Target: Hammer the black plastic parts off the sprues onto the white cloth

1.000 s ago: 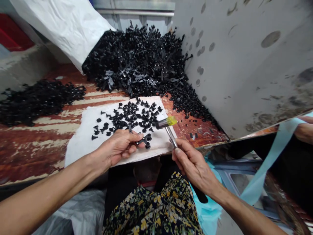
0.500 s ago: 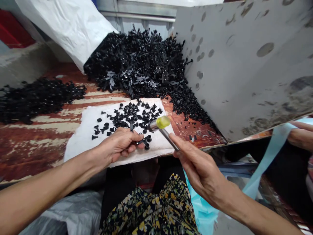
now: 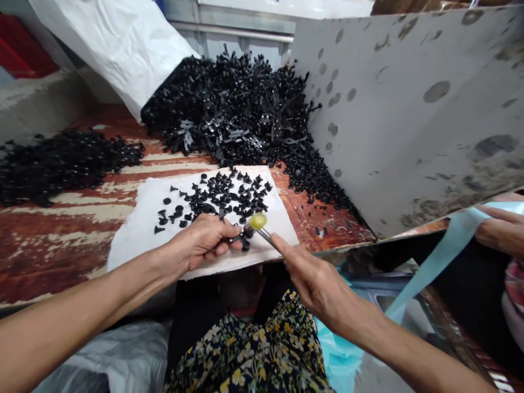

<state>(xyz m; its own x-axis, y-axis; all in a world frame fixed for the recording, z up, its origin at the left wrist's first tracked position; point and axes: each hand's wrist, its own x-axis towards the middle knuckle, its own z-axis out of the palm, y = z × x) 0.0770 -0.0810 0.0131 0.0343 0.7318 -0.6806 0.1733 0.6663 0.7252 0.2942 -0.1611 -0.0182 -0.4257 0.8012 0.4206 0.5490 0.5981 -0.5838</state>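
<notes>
My left hand is closed, pinching a small black part over the front of a white cloth-like sheet. My right hand grips the metal handle of a small hammer, which has a yellow face on its head. The hammer head is at the black part, just right of my left fingertips, and hides some of it; whether they touch I cannot tell. Behind my left hand, many small black stud-like pieces lie scattered on the sheet.
A large heap of black parts spills from a white sack at the back. Another black pile lies at left on the worn red table. A spotted grey board stands at right; beyond it shows another person's hand with blue strip material.
My right hand has brought the hammer down and left, onto or close to the black part. My left hand has stayed nearly still. The other person's hand has shifted slightly.
</notes>
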